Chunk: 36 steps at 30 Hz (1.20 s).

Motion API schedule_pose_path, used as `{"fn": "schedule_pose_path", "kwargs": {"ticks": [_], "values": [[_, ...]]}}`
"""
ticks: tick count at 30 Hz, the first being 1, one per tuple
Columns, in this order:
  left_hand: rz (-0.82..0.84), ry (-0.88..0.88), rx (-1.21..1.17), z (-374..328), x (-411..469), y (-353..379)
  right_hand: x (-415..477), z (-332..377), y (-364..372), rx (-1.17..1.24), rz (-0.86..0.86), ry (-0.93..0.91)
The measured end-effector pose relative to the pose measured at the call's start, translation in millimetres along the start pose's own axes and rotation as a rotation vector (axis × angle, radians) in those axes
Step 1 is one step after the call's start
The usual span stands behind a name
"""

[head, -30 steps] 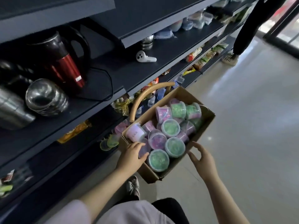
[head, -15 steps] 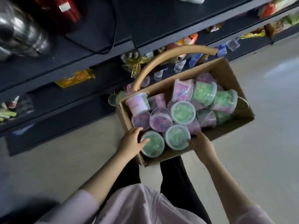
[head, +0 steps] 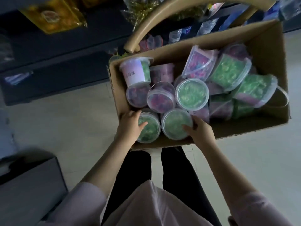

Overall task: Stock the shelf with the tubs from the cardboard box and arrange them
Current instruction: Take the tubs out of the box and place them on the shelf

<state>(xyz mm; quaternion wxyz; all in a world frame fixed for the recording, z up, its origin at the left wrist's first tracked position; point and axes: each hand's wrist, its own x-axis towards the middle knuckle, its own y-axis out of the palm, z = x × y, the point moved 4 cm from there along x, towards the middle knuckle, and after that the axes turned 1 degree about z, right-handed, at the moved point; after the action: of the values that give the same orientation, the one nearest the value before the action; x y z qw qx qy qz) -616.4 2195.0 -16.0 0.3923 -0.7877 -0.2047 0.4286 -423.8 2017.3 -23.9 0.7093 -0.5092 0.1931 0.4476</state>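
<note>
An open cardboard box point(head: 263, 44) stands on the floor in front of me, filled with several clear lidded tubs of green and purple pieces. My left hand point(head: 130, 126) wraps the near left green tub point(head: 149, 132) at the box's front corner. My right hand point(head: 200, 132) grips the green tub point(head: 174, 126) beside it, fingers over its lid and rim. A tub with a pale purple label point(head: 135, 72) lies tilted at the box's far left. The dark shelf point(head: 53, 69) runs along the upper left.
A tan curved basket handle point(head: 146, 30) arches behind the box, with bottles and small cups on the low shelf behind it. A yellow packet point(head: 53, 15) lies on the shelf at upper left. A grey box point(head: 31, 185) sits at lower left. Pale floor lies to the right.
The view has dropped closer to the box. Both hands have moved from the box's front edge onto the two nearest green tubs and closed around them.
</note>
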Motion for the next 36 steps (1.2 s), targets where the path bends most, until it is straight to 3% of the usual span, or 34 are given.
{"fn": "schedule_pose_path", "kwargs": {"ticks": [3,9,13,19,22,25,32,36], "values": [[-0.054,-0.065,-0.176,1,-7,-14,-4,3,-11,0.048,-0.087,-0.003],[-0.225,-0.12,-0.465,19,-49,-71,-47,15,-37,0.416,-0.167,0.076],[-0.269,-0.311,-0.921,48,-97,-118,-100,54,-37,0.765,-0.191,0.1],[-0.356,-0.425,-1.38,125,-181,-179,-177,110,-6,0.994,-0.212,0.105],[-0.369,-0.371,-1.365,144,-212,-207,-196,123,12,1.262,-0.155,0.162],[-0.39,-0.281,-1.274,149,-235,-229,-188,129,25,1.383,-0.143,0.135],[-0.363,-0.212,-1.236,146,-254,-244,-211,135,42,1.43,-0.227,0.172],[-0.334,-0.216,-1.222,138,-244,-243,-197,126,50,1.399,-0.263,0.303]]}}
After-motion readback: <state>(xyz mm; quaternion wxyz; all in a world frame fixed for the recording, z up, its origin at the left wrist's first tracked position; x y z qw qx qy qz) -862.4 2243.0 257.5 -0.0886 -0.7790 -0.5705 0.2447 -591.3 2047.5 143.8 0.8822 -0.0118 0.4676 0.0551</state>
